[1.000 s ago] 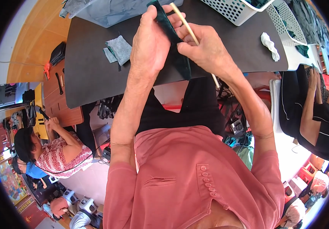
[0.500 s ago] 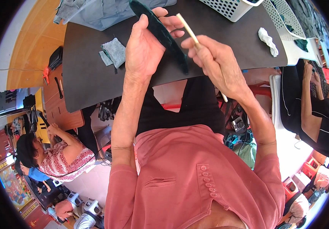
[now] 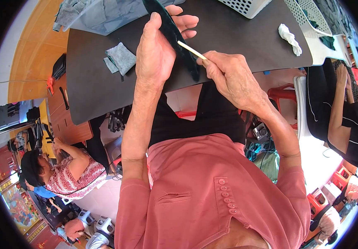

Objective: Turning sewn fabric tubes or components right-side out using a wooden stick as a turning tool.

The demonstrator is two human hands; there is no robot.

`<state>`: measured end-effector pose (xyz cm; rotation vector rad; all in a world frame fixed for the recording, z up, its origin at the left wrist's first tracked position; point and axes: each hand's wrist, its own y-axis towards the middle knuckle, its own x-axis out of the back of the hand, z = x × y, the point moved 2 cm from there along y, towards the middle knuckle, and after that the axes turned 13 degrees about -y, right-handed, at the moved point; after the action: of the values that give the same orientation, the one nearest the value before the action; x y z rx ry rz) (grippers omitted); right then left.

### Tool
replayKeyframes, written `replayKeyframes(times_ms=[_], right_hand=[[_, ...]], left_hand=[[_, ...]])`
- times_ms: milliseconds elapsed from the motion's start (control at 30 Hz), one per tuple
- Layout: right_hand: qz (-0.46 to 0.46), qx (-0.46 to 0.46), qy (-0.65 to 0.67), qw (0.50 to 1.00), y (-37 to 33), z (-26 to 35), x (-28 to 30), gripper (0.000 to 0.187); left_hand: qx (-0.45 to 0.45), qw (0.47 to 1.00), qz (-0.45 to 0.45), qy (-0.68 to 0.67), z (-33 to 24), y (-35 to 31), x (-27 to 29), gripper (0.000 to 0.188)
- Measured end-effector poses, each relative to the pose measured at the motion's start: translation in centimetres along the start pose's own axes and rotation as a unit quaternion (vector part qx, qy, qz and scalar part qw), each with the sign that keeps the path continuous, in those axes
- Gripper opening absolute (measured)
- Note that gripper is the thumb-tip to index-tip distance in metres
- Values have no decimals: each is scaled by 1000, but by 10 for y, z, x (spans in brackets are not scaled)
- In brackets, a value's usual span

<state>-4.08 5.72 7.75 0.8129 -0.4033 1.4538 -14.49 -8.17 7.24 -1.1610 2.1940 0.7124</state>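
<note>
A long, narrow dark green piece of velvety fabric (image 3: 171, 35) rests across the palm of my left hand (image 3: 156, 60), held under the thumb, with the other fingers stretched out behind it. Its pointed lower end hangs past the palm near the table's front edge. My right hand (image 3: 236, 81) is closed around a thin pale stick (image 3: 191, 49). The tip of that stick appears to touch the fabric's right edge, while its other end is hidden in my fist. On the table to the left lie small grey fabric pieces (image 3: 121, 59).
A translucent bin (image 3: 108, 20) of grey fabric stands far left on the dark table (image 3: 91, 91). White perforated baskets (image 3: 245, 8) are at the far right, near a crumpled white cloth (image 3: 290, 40). People sit at both sides; a red stool (image 3: 282, 94) is right of my legs.
My right hand has turned the stick from pointing steeply up, apart from the fabric, to slanting left against its edge. My left hand has hardly moved.
</note>
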Motion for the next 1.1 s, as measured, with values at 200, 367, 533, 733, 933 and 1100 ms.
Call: replayKeyframes(times_ms=[200,367,533,733,933,1100], right_hand=[[21,-26,-3,999,2,-4,-2,18],[-42,-40,101,993,5,6,-6,14],[-159,-80,226,958,3,0,-16,23],[-139,-107,339,924,5,2,-16,19],[-104,-138,373,911,3,-3,-20,20],[-102,-88,346,928,-5,9,-28,28]], left_hand=[[-6,1000,1,20,2,0,-4,44],[1,1000,-20,10,13,-5,-17,42],[-25,998,-22,-55,26,-13,-7,36],[-12,997,-46,54,21,-33,-14,27],[-47,988,-100,108,12,-44,-28,28],[25,977,-79,196,-11,-29,-15,44]])
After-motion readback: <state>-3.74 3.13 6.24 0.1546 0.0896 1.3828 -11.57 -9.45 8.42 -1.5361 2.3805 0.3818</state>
